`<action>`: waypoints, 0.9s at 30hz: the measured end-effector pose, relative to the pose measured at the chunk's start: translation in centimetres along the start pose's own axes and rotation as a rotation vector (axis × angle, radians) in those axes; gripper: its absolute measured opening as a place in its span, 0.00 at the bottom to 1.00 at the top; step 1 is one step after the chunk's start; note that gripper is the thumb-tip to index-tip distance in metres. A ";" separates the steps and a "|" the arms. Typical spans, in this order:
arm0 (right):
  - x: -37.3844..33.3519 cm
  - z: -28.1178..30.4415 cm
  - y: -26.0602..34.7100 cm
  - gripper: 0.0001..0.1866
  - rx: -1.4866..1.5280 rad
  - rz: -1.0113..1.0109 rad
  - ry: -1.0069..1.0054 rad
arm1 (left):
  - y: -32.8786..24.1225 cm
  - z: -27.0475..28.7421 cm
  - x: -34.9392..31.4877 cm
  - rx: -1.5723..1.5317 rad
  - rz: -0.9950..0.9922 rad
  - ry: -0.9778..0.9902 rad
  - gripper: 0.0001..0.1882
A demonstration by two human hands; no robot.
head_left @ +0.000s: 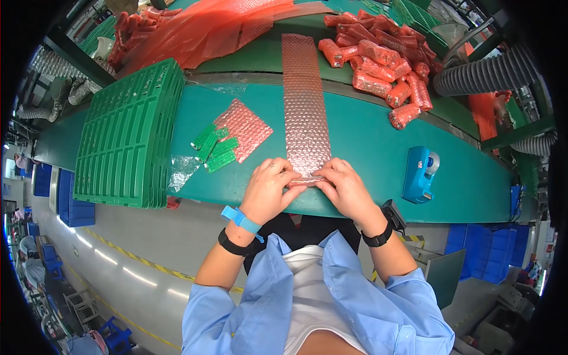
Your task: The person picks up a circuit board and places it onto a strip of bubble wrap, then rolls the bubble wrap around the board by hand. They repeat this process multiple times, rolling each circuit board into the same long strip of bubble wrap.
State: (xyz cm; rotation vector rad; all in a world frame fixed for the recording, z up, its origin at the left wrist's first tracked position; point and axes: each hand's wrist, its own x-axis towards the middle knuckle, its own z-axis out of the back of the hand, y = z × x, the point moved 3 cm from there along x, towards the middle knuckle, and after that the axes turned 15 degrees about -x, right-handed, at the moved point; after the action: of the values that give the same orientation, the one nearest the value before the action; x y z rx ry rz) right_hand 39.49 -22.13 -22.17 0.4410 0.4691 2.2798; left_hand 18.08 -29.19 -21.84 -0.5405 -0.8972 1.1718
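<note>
A long strip of pinkish bubble wrap (306, 100) stretches away from me across the green work surface. At its near end, my left hand (267, 184) and my right hand (346, 188) pinch the folded edge from both sides, fingers closed on it. Whatever lies inside the fold is hidden. Left of the strip, several green circuit boards (216, 148) rest partly on a square piece of red bubble wrap (249, 127).
Stacked green plastic trays (127, 136) stand at left. A blue tape dispenser (419, 176) sits at right. Behind lie a pile of red-wrapped bundles (381, 59) and a red bubble-wrap sheet (219, 32). A grey flexible duct (488, 74) hangs at far right.
</note>
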 end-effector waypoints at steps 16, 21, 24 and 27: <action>1.3 1.5 -0.7 0.18 0.016 -0.176 -0.009 | 0.0 -1.2 3.5 0.022 0.214 -0.064 0.10; 1.0 2.1 -1.0 0.21 0.025 -0.121 0.018 | -1.3 -0.4 3.8 0.011 0.281 -0.036 0.10; 1.1 2.2 -0.4 0.22 0.015 -0.173 0.061 | -0.2 2.4 2.8 -0.104 0.248 -0.146 0.10; 1.5 2.6 -0.2 0.21 -0.020 -0.120 0.019 | 1.3 7.9 1.8 0.017 0.213 -0.254 0.11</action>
State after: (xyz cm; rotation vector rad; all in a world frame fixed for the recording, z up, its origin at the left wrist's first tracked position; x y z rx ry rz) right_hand 39.78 -20.38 -19.75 0.3716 0.4697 2.1730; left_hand 11.09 -27.70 -17.88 -0.4887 -1.0636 1.4630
